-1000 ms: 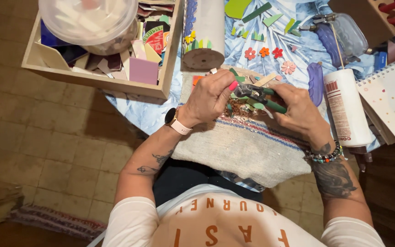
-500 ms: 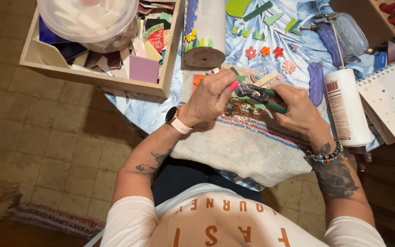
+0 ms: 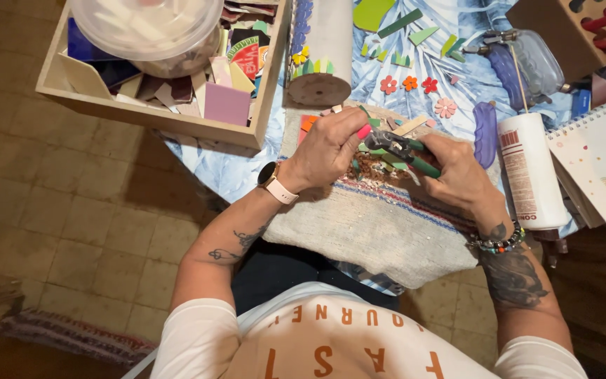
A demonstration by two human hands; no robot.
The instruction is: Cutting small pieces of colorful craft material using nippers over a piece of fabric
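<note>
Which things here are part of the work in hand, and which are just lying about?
In use:
left hand pinching a pink piece
right hand gripping green-handled nippers
woven cloth under the small cut bits

Lying about:
wooden box of coloured scraps
white bottle
spiral notebook
flower-shaped pieces

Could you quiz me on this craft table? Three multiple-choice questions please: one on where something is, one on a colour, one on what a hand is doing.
1. Where is the wooden tray of coloured pieces?
A. at the table's left edge
B. on the floor
C. on the person's lap

2. What colour are the handles of the nippers?
A. yellow
B. green
C. white

3. What is the left hand doing?
A. lying flat and empty
B. pinching a small pink piece
C. gripping the white bottle

Answers:
1 A, it overhangs the left edge.
2 B, green grips show in the right hand.
3 B, fingertips close on the piece at the tool.
</note>
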